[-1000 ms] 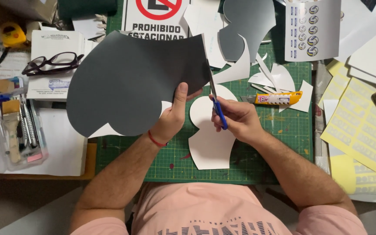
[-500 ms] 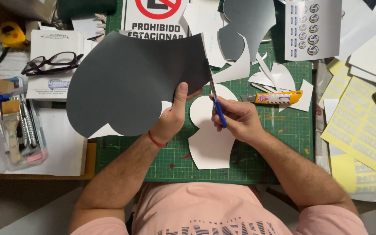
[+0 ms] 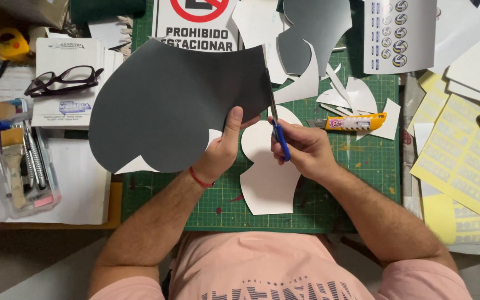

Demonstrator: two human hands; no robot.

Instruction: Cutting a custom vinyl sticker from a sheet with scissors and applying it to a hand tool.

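My left hand (image 3: 226, 145) pinches the lower right edge of a large dark grey sheet (image 3: 168, 105) with rounded lobes, held up over the green cutting mat (image 3: 362, 166). My right hand (image 3: 298, 147) grips blue-handled scissors (image 3: 278, 133), whose blades point up along the sheet's right edge. A red band circles my left wrist. A white cut-out shape (image 3: 268, 178) lies on the mat under both hands.
A yellow utility knife (image 3: 354, 122) lies right of my hand among white and grey paper scraps (image 3: 356, 94). Glasses (image 3: 62, 79) rest on a pad at left, a clear tool tray (image 3: 15, 155) beside them. Yellow label sheets (image 3: 462, 161) lie at right, a no-parking sign (image 3: 201, 22) at the top.
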